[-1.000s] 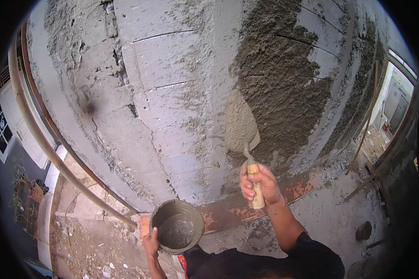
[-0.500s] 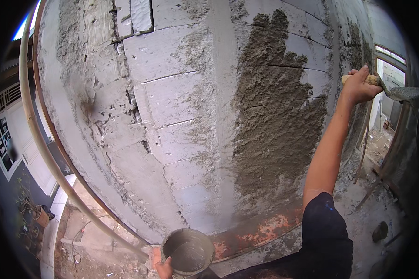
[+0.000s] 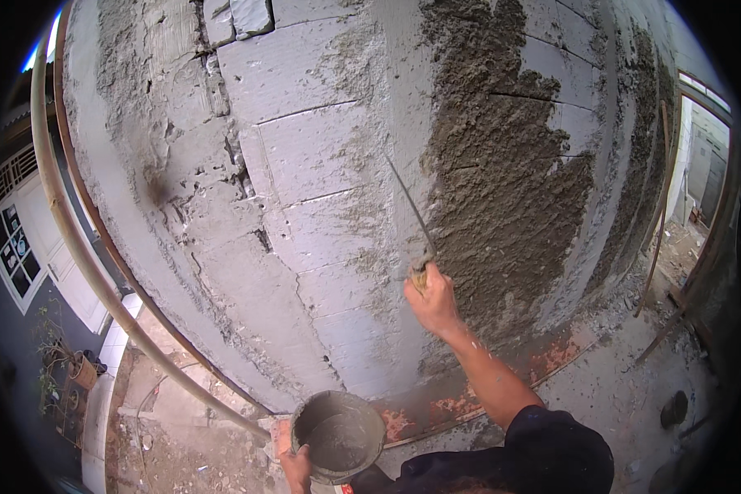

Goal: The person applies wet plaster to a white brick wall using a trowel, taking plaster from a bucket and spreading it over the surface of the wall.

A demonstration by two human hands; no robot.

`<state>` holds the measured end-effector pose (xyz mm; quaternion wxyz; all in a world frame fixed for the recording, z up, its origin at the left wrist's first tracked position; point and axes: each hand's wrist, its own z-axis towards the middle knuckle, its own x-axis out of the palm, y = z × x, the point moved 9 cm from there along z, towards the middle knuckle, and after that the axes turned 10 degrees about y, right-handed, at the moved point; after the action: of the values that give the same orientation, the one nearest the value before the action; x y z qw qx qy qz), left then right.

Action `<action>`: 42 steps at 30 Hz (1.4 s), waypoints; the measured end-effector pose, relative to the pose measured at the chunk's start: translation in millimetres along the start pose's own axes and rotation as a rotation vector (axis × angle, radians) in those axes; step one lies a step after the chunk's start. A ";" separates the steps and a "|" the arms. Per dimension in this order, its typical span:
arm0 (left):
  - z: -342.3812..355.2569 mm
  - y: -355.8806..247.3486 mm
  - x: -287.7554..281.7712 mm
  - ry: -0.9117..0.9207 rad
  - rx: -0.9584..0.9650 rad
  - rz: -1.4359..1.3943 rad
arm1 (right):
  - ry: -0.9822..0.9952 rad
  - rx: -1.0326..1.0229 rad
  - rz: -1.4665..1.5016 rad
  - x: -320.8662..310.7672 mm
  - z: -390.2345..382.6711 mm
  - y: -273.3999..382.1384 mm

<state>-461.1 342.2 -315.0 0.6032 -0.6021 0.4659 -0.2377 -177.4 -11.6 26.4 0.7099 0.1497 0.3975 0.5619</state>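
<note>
My right hand [image 3: 433, 302] grips the wooden handle of a trowel [image 3: 411, 212], whose thin blade points up and to the left, edge-on against the block wall [image 3: 313, 156]. The blade lies along the left border of a dark patch of wet mortar [image 3: 502, 189] spread on the wall. At the bottom of the view my left hand [image 3: 295, 466] holds a round grey bucket [image 3: 337, 435] by its rim; grey mortar lies inside it. The bucket sits below and left of my right hand.
A long pale pipe [image 3: 74, 247] runs diagonally down the wall's left side. A reddish strip [image 3: 543, 362] lines the wall's foot. Rubble covers the ground at lower left [image 3: 173, 445]. A doorway [image 3: 703, 165] and leaning sticks [image 3: 658, 214] stand at right.
My right arm has swung from high on the right down to the wall's middle, bringing the trowel against the mortar's left edge. The bucket stays in my left hand.
</note>
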 end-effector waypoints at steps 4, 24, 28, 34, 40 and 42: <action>-20.8 -34.5 22.3 -0.126 -0.090 0.005 | 0.327 0.502 -0.130 66.4 -219.3 -138.0; -43.0 -43.5 13.6 -0.108 -0.228 -0.013 | 0.162 1.705 0.330 -87.3 -662.4 -283.4; -48.4 -19.5 14.0 -0.078 -0.188 -0.114 | 0.469 1.360 0.215 -36.4 -520.9 -248.0; -48.5 -5.4 8.6 -0.035 -0.306 0.065 | 1.061 0.669 -0.081 35.8 -326.0 -148.4; -58.8 -32.1 9.0 -0.040 -0.292 0.010 | 1.407 -0.099 -0.754 124.5 -211.3 -68.3; -51.5 -27.3 14.2 -0.013 -0.277 -0.005 | 1.440 -0.232 -0.767 166.9 -192.7 -69.6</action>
<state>-490.8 299.7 -284.9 0.5167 -0.6822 0.4889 -0.1690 -262.4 73.8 -208.8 0.4346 -0.4679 0.7183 0.2763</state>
